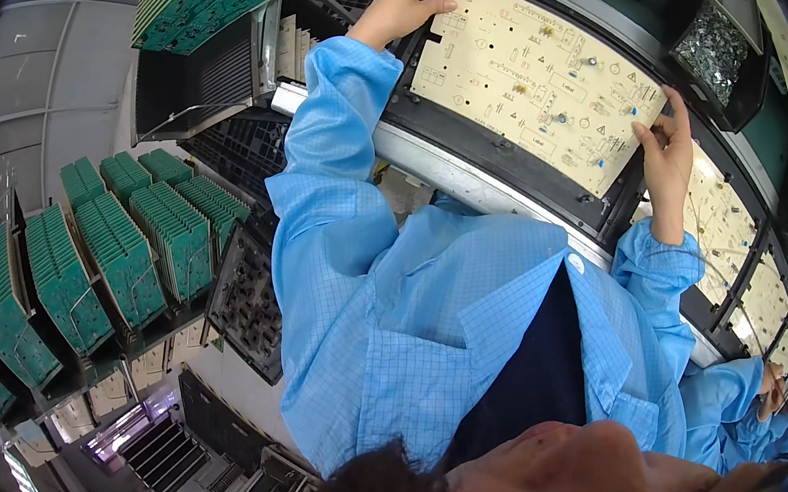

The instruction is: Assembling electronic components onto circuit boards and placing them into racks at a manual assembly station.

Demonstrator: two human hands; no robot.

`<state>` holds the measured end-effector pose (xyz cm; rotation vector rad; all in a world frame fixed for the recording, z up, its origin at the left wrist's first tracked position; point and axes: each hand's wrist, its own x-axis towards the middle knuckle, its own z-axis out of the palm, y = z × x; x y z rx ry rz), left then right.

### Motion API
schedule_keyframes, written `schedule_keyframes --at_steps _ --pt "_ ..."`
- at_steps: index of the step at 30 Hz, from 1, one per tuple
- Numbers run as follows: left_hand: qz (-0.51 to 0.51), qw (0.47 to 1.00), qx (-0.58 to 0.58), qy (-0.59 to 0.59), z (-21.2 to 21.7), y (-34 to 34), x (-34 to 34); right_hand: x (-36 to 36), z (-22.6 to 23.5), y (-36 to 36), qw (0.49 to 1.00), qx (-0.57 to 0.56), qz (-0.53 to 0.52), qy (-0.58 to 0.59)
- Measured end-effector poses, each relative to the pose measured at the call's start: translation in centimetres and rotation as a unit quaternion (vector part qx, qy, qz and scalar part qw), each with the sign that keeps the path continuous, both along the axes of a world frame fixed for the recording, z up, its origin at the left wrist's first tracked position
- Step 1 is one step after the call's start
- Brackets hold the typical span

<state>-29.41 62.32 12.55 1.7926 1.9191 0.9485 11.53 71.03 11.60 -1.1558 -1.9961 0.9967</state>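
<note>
Standing at the far left, green circuit boards (73, 275) are held upright in several close-packed rows. To their right, a black slotted rack (198, 88) is noted, with more green boards (203, 12) at its upper end; upright cream boards (291, 47) are seen just beside it. Next, the left hand (399, 7) is found closed on the upper left corner of a cream circuit board (534, 101), which is pinched between thumb and fingers. The board is located in front of the blue jacket (408, 283), over a dark frame (446, 126); whether it is fully seated cannot be told. Printed markings and a few small components (591, 61) are borne on its face. Its right-hand end is gripped by the right hand (669, 158), with the thumb laid on the upper face. Further right, additional cream boards (719, 211) are laid out, and a tray of small shiny parts (711, 40) is positioned beyond the held board. At the lower right, a co-worker's hand (773, 386) is partly visible.
</note>
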Motion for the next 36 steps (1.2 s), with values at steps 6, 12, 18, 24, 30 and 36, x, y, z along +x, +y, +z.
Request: schedule_keyframes --at_steps 6,12,18,24,30,36 --pt "0.059 0.973 -0.001 0.224 -3.7 -0.5 0.2 0.6 -1.8 0.7 0.934 0.274 -0.017 -0.230" --pt "0.071 0.948 0.010 0.309 -2.8 -2.1 2.4 0.9 -0.1 -0.3 0.909 0.279 -0.030 -0.308" --pt "-0.099 0.949 -0.005 0.300 1.7 -5.9 10.8 1.8 1.6 4.4 0.929 0.244 0.051 -0.274" --pt "-0.097 0.968 -0.118 0.198 1.3 -9.2 15.1 -0.4 -0.1 7.5 0.914 0.276 0.084 -0.285" --pt "-0.093 0.970 -0.014 0.224 -0.1 -10.9 16.0 -2.7 1.2 5.6 0.925 0.136 -0.016 -0.354" --pt "-0.093 0.950 0.014 0.297 -1.7 -10.7 16.0 0.4 1.7 5.5 0.919 0.238 0.053 -0.310"
